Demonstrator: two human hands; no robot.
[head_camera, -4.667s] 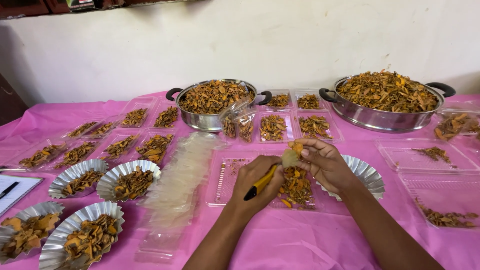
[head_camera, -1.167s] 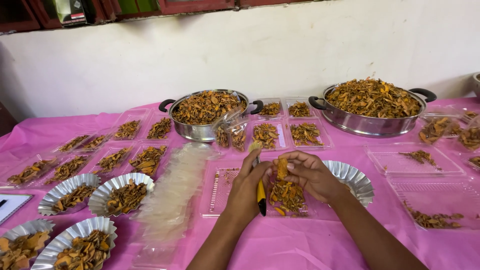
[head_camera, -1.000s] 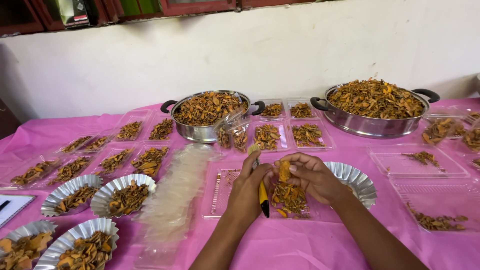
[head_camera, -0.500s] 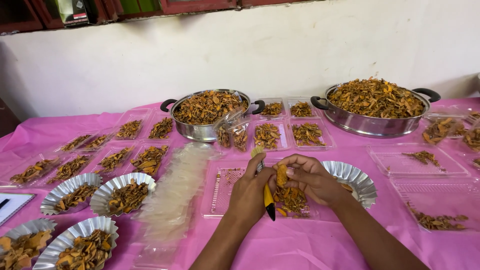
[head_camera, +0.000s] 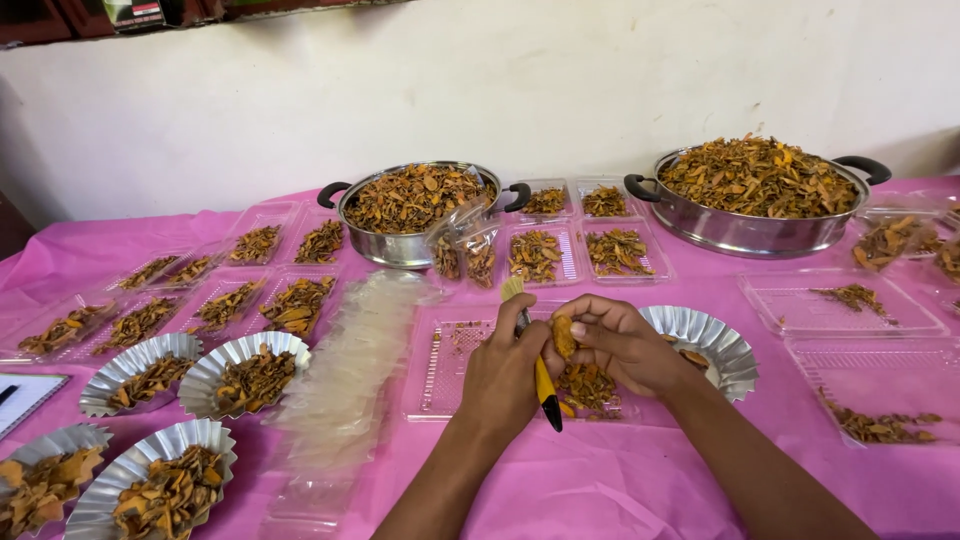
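Observation:
My left hand (head_camera: 506, 372) grips a small brush (head_camera: 538, 372) with a yellow and black handle, bristles pointing up and away. My right hand (head_camera: 620, 342) pinches an orange dried slice (head_camera: 563, 336) between thumb and fingers, right beside the brush. Both hands hover over a clear plastic tray (head_camera: 448, 362) that carries a heap of the same orange-brown dried slices (head_camera: 588, 386) on the pink tablecloth (head_camera: 560, 490).
Two steel pans (head_camera: 412, 206) (head_camera: 752, 198) heaped with dried slices stand at the back. Filled clear trays (head_camera: 296, 303) and fluted foil cups (head_camera: 250, 370) lie to the left, a foil cup (head_camera: 722, 348) under my right wrist. A stack of clear lids (head_camera: 350, 362) lies left of my arm.
My hands have drawn closer together; the slice sits lower in my right fingers and the brush has tilted more upright beside it. The view has shifted slightly.

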